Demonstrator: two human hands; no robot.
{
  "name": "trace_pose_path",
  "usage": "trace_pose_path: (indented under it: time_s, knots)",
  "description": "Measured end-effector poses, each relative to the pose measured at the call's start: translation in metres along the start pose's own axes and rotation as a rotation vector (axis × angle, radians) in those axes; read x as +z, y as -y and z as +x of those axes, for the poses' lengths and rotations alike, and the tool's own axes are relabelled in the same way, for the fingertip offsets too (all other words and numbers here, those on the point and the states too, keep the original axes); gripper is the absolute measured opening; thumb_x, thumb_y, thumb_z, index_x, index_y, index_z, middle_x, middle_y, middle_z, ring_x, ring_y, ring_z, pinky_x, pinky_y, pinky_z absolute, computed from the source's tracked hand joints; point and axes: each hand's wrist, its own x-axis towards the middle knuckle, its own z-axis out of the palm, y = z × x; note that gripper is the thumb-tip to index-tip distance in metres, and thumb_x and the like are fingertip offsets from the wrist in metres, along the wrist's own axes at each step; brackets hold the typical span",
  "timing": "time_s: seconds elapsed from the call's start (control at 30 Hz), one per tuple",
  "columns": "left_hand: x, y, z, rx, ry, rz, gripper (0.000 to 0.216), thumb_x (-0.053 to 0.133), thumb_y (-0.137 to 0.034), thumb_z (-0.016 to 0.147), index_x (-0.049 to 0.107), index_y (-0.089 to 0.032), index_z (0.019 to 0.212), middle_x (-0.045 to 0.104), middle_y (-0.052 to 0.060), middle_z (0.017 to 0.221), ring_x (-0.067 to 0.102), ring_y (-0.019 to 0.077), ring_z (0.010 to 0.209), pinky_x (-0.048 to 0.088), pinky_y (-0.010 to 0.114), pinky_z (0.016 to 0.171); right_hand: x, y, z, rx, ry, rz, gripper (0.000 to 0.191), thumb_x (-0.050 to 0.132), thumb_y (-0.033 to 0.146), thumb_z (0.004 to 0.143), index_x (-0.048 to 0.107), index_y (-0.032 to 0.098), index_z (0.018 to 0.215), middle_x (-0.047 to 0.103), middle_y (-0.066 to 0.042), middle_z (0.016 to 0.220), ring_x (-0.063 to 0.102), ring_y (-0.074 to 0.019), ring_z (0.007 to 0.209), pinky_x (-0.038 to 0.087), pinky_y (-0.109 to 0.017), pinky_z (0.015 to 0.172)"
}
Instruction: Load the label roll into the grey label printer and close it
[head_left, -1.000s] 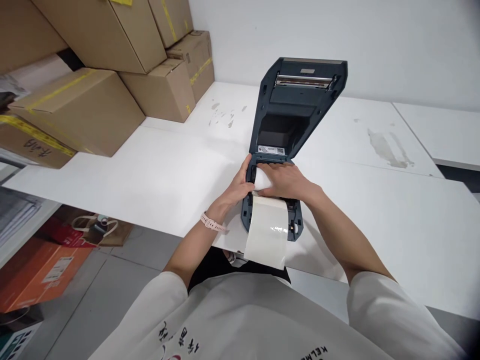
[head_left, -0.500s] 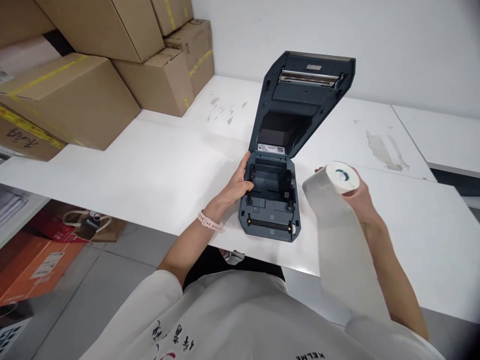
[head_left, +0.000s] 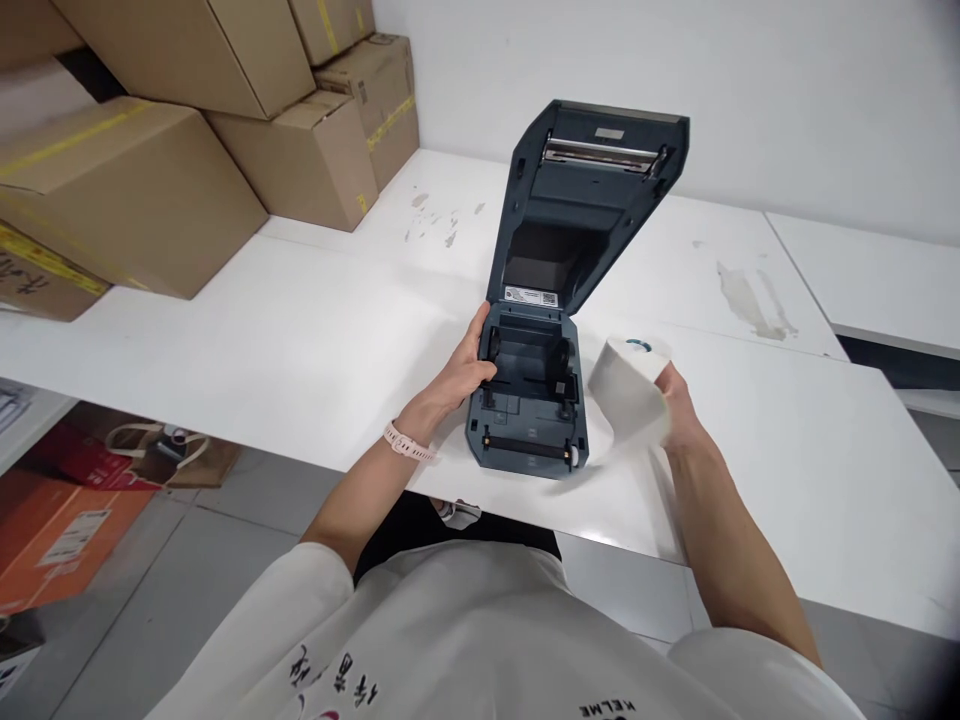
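Note:
A dark blue-grey label printer stands on the white table with its lid raised. Its roll bay shows two black holders and no roll between them; a black roller lies across the front. My left hand grips the printer's left edge, thumb over the rim and fingers along the outside. Just right of the printer, my right hand is closed around a roll of white labels, apart from the printer. The roll's core shows at the top, and a loose length of the strip curls in front of it. Some right fingers are hidden behind the roll.
Cardboard boxes with yellow tape are stacked on the left of the white table. A white wall rises behind. Below the left edge are an orange box and a paper bag. Peeled patches mark the tabletop.
My right hand has brought the label roll left, nearer the printer, and tilted it. The long strip that hung toward my arm is now bunched close to the roll. My left hand keeps its grip.

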Motion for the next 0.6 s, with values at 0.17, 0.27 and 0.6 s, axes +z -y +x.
trace_pose_path:
  time_s: [0.17,0.27,0.6]
  knots:
    - [-0.001,0.001,0.000,-0.007,0.011,-0.053,0.120,0.058,-0.007,0.062,0.008,-0.031,0.169,0.021,0.001,0.176,0.024,0.0304,0.160,0.025,0.050,0.130,0.027,0.073,-0.005,-0.358,0.258,-0.170,0.077,0.094,0.041,0.058,0.064,0.026,0.128,0.070,-0.011,0.133,0.067,-0.0346,0.121,0.055,-0.047,0.103]
    - [-0.003,0.005,0.001,-0.008,0.016,-0.077,0.121,0.058,-0.007,0.061,0.007,-0.031,0.168,0.021,0.002,0.176,0.026,0.0316,0.159,0.025,0.053,0.130,0.053,0.107,0.004,-0.511,0.409,-0.526,0.079,0.091,0.045,0.064,0.060,0.026,0.134,0.067,-0.010,0.136,0.065,-0.0348,0.122,0.053,-0.050,0.104]
    - [-0.003,-0.001,-0.001,-0.008,-0.008,-0.108,0.120,0.061,-0.006,0.059,0.015,-0.027,0.168,0.027,0.008,0.173,0.027,0.0353,0.157,0.027,0.052,0.128,0.089,0.119,0.021,-0.501,0.621,-1.097,0.070,0.073,0.053,0.080,0.053,0.030,0.143,0.067,-0.010,0.134,0.070,-0.0354,0.110,0.056,-0.046,0.086]
